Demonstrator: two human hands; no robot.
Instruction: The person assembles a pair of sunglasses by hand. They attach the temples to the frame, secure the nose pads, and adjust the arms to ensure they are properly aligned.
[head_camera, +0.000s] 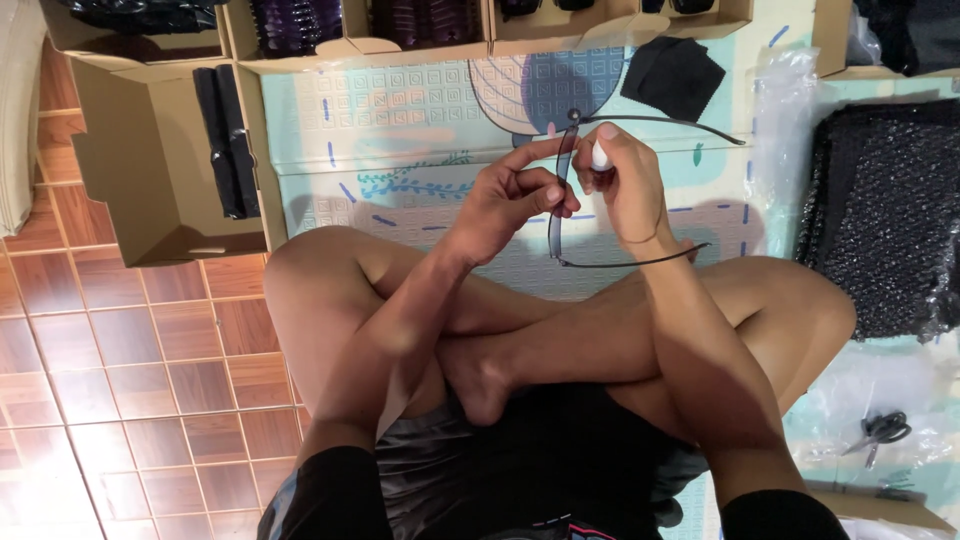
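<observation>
Pale green patterned floor matting (400, 120) spreads ahead of a person sitting cross-legged, with brown wooden tiles (120, 380) along its left edge. Both hands are raised over the knees around a pair of dark glasses (560, 215). The left hand (515, 195) pinches the front of the glasses between thumb and fingers, with the frame standing on end and both thin temples reaching toward the mat's right edge. The right hand (625, 180) is closed on a small white object (600, 155) pressed against the upper part of the frame. A black cloth (672, 75) lies on the mat beyond the hands. Open cardboard boxes (160, 150) of dark items line the far and left edges. Black bubble wrap (885, 215) lies at the right edge, and scissors (880, 430) rest on clear plastic near the right knee.
</observation>
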